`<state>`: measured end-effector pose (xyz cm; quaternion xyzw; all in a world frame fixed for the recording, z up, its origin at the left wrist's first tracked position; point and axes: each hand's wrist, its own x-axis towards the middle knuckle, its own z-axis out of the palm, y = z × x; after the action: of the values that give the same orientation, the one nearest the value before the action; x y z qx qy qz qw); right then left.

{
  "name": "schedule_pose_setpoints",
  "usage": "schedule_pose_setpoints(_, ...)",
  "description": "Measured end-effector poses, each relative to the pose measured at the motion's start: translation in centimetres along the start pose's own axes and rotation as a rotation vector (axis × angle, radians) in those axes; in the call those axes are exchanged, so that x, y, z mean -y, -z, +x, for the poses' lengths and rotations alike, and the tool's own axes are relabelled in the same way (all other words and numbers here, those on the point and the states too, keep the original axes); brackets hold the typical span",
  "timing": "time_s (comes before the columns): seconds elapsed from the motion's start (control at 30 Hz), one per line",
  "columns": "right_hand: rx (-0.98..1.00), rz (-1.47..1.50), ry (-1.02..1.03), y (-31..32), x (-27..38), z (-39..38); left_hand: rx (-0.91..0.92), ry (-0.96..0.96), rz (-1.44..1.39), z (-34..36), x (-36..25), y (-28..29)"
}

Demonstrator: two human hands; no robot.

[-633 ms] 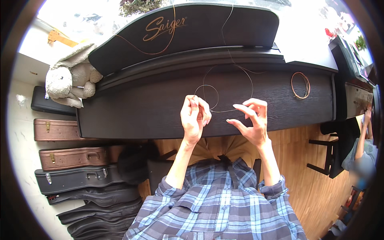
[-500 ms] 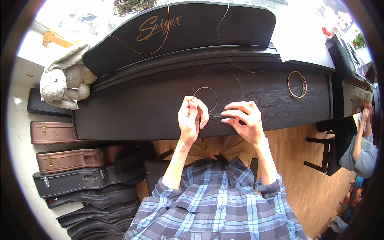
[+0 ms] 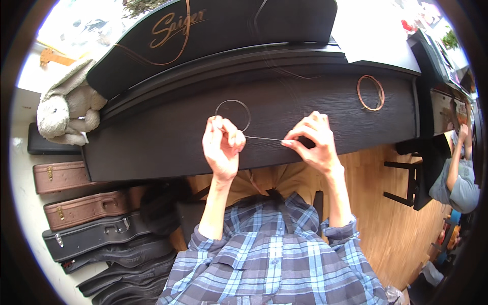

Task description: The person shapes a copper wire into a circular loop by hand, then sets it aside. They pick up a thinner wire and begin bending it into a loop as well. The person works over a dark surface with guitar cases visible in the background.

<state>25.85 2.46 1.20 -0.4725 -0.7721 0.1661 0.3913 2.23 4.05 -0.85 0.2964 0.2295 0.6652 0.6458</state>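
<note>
A thin silvery instrument string (image 3: 264,138) runs almost straight between my two hands over the front of a dark wooden piano-like cabinet (image 3: 162,137). My left hand (image 3: 222,145) pinches it, and a small round loop of it stands out above the fingers. Thumb and fingertips of my right hand (image 3: 316,145) close on the string's other stretch. A copper-coloured coiled string (image 3: 359,96) lies to the right on the cabinet. Across the upright black panel (image 3: 284,25) hangs a loose copper-coloured string (image 3: 187,35); a pale, blurred strand trails below the panel near its middle.
At the left end sits a plush rabbit (image 3: 53,112). Brown instrument cases (image 3: 84,207) and black ones (image 3: 91,238) line the left side. White sheets (image 3: 376,35) cover the back right. On the right are a black stool (image 3: 404,180) and another person's arm (image 3: 457,152).
My hands have moved apart, pulling the string nearly straight between them. My right fingers, parted before, have closed on it. The whole view has shifted slightly.
</note>
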Motion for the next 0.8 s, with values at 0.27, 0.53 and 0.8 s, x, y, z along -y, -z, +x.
schedule_pose_setpoints(0.27,-0.203,0.274,-0.061,2.1,-2.5,-1.7,-0.038,-0.111,0.124,0.4,0.4,0.8)
schedule_pose_setpoints(0.53,-0.252,0.278,-0.027,1.8,-3.0,-2.0,-0.031,-0.107,0.167,0.2,0.3,0.5)
schedule_pose_setpoints(0.8,-0.458,0.176,-0.096,0.6,1.0,-1.0,0.065,-0.036,0.262,0.1,0.5,0.1)
